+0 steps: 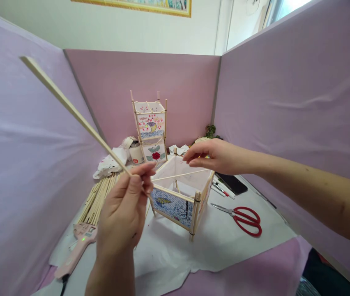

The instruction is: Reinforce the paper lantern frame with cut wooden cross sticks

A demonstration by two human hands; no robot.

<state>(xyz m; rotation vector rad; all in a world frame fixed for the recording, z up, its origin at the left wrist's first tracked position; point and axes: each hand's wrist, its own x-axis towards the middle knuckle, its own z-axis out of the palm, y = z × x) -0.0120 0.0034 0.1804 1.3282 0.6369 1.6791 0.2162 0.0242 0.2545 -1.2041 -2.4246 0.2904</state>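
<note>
One wooden stick [70, 110] slants up and leftward from the left hand [121, 211], its grip pinching it between thumb and fingers. Right hand [210, 155], loosely curled, is at the square frame's [172, 205] far side; contact cannot be determined. Stick's lower end: indistinct.
</note>
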